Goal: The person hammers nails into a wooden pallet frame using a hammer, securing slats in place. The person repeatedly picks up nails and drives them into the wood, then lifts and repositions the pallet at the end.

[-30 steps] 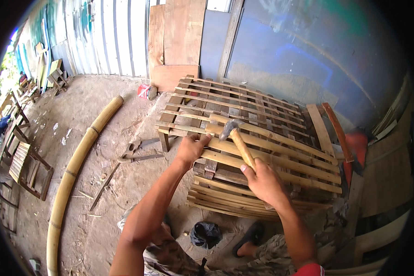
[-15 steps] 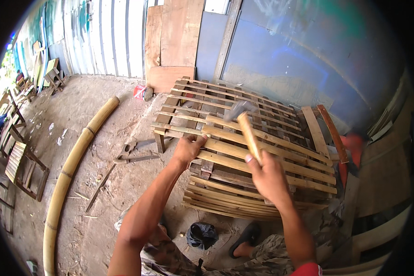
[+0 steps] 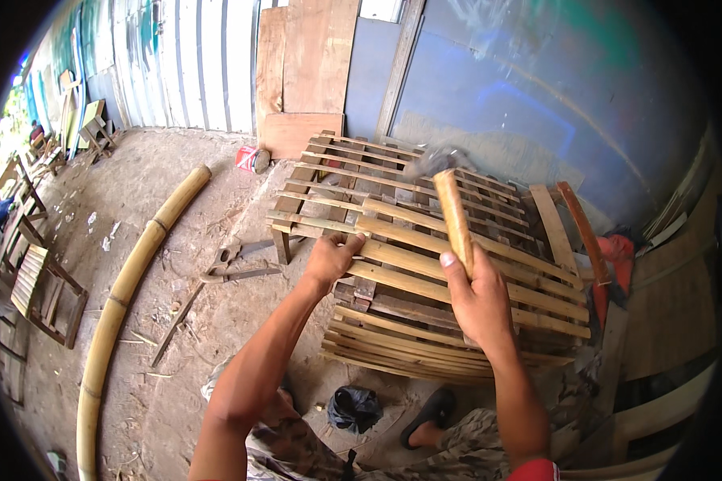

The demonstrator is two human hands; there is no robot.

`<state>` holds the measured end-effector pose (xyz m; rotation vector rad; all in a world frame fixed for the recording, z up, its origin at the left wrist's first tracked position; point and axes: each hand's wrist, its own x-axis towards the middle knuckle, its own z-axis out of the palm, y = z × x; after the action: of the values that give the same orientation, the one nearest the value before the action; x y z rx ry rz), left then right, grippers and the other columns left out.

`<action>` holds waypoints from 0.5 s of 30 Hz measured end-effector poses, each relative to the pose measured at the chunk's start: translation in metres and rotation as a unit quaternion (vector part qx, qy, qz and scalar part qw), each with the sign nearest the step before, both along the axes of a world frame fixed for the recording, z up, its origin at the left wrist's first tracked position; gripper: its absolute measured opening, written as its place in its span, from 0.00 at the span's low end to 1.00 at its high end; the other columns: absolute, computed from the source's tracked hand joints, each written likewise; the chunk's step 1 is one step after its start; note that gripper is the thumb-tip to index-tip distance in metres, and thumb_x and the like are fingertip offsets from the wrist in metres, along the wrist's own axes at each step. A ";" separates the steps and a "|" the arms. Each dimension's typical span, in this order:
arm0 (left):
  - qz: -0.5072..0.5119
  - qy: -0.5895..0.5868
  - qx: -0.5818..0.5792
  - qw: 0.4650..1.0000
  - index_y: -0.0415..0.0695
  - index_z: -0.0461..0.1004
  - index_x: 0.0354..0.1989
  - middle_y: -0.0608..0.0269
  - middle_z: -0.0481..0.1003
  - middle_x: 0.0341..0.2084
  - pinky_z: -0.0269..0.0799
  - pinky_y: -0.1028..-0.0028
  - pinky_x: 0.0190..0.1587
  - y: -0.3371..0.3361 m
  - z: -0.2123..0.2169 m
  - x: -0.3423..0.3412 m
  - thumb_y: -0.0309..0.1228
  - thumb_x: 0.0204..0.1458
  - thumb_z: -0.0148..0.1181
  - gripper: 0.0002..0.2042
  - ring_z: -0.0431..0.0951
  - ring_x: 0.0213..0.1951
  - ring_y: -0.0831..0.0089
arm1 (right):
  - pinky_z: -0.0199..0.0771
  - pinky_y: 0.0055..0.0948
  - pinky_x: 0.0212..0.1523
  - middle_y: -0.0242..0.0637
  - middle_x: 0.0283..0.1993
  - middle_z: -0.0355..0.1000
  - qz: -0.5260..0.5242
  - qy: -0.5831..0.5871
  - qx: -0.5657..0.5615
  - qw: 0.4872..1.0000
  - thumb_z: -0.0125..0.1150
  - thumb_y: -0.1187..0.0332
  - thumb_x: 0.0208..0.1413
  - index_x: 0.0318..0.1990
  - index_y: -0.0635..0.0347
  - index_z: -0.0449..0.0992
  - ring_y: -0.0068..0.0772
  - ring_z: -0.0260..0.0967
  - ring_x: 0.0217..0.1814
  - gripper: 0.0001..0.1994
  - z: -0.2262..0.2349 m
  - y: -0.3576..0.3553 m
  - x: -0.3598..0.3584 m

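Observation:
My right hand (image 3: 481, 298) is closed round the wooden handle of a hammer (image 3: 455, 212), held above a low slatted bamboo frame. The hammer's head is smeared by motion. My left hand (image 3: 331, 261) grips the left end of a bamboo slat (image 3: 401, 255), thumb and fingers pressed together there; whether a nail is between them is too small to tell. Several split-bamboo slats lie side by side across dark wooden crosspieces. Thinner slats (image 3: 341, 171) span the far part of the frame. Below the near edge rests a stack of loose slats (image 3: 397, 349).
A long bamboo pole (image 3: 114, 309) lies on the dirt floor at left. Between it and the frame are a handsaw (image 3: 245, 248) and a long-bladed tool (image 3: 245, 274). A black plastic bag (image 3: 354, 409) sits by my feet. A red can (image 3: 252, 159) stands near the back wall.
The hammer has swung up and to the right with my right hand, its handle now more upright. My left hand stays at the slat's end.

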<state>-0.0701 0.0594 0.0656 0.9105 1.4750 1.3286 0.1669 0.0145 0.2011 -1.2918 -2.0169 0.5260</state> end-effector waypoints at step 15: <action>0.022 -0.019 0.023 0.999 0.31 0.79 0.39 0.64 0.76 0.22 0.65 0.76 0.25 0.006 -0.005 0.005 0.43 0.58 0.65 0.21 0.69 0.22 0.80 | 0.72 0.50 0.31 0.54 0.22 0.72 -0.015 0.024 0.009 1.000 0.55 0.55 0.67 0.38 0.64 0.69 0.60 0.75 0.29 0.18 -0.048 -0.008 -0.005</action>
<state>-0.0651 0.0649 0.0601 0.8809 1.4484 1.4096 0.1617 0.0065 0.1530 -1.2849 -1.9559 0.5190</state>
